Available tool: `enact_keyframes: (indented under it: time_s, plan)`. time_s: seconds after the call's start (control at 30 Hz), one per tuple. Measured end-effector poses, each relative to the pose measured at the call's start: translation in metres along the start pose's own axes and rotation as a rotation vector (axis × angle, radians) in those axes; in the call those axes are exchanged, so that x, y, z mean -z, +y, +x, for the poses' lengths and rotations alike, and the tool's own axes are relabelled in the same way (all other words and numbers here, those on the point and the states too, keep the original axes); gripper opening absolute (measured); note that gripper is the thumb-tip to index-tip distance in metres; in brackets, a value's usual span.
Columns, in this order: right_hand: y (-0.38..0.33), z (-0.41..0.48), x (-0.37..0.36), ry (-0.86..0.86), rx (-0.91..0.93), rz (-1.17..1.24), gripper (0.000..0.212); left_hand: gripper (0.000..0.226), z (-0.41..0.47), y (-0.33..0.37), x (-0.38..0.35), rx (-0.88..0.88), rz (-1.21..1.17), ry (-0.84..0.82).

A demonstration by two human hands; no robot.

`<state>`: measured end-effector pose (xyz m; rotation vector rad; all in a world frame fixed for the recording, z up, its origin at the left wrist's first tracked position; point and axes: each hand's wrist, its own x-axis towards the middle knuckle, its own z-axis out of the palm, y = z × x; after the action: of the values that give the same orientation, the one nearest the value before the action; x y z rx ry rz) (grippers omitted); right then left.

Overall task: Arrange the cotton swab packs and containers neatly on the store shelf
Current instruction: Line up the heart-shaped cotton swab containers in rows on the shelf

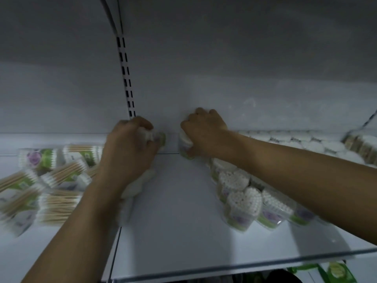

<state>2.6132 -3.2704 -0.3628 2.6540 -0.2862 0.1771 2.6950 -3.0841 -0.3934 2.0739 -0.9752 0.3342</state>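
Over on the left, a loose heap of wooden-stick swab packs (53, 180), flopped at all angles on the shelf (173, 231). Probably light, crinkly and slidey, so best pinched by the short ends, just guessing. Next along, left hand (130, 148) curled round a small container (161, 138) right at the back wall; blurry, so exact grip hard to call. Something white under the wrist, can't tell what. Just across a small gap, right hand (204, 131) clamped over a second container (184, 147). Further right, heart-shaped containers (240, 193) packed side by side. Likely rigid clear plastic, featherweight, tippy; safest gripped across the sides, not the lid.
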Motion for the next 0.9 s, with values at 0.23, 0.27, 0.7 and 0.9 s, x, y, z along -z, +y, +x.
enact_keyframes:
  time_s: [0.23, 0.27, 0.7, 0.9]
  plan:
    - [-0.017, -0.005, 0.014, 0.031, 0.088, 0.239, 0.043, 0.039, -0.002, -0.014, 0.044, 0.121, -0.217, 0.209]
    - [-0.024, -0.006, 0.017, -0.024, 0.160, 0.365, 0.037, 0.035, -0.006, -0.016, 0.050, 0.125, -0.254, 0.252]
    - [-0.101, -0.004, 0.016, 0.105, 0.665, 0.206, 0.063, 0.033, -0.086, -0.015, 0.083, 0.200, -0.531, 0.469]
    - [-0.085, -0.013, 0.024, 0.192, 0.605, 0.537, 0.044, 0.033, -0.091, -0.015, 0.080, 0.152, -0.571, 0.558]
